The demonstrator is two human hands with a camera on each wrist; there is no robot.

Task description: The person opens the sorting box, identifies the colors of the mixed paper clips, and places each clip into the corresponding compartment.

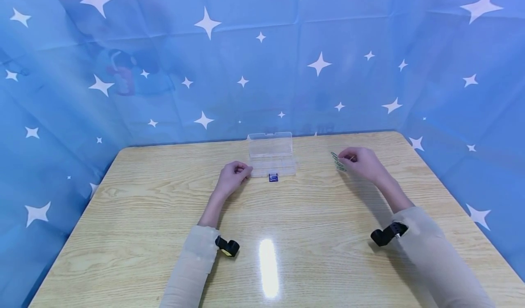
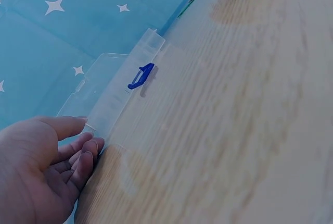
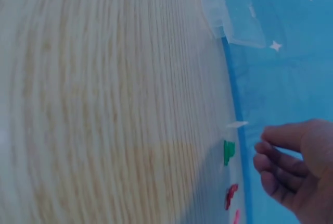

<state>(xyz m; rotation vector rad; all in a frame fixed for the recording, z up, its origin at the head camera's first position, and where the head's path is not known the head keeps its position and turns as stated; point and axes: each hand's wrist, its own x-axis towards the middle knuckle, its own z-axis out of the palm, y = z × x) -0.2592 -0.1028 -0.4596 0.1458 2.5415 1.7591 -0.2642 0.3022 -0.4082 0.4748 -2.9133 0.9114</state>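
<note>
A clear plastic box (image 1: 274, 166) stands near the back edge with its lid (image 1: 270, 145) raised. My left hand (image 1: 234, 177) is at the box's left end; its thumb and fingertips pinch the front corner. At the front of the box is a blue clasp-like piece (image 2: 141, 76), also visible in the head view. Over on the right, my right hand (image 1: 361, 162) hovers by a row of small green looped pieces (image 1: 338, 161). Its fingers are loosely bent, thumb close to the index finger, and nothing shows between them in the right wrist view.
Small green (image 3: 229, 152), red (image 3: 231, 196) and pink (image 3: 237, 216) pieces lie in a line on the table near its back edge. A blue starred curtain (image 1: 262, 62) rises behind the light wooden table (image 1: 135, 235). Each forearm wears a black camera.
</note>
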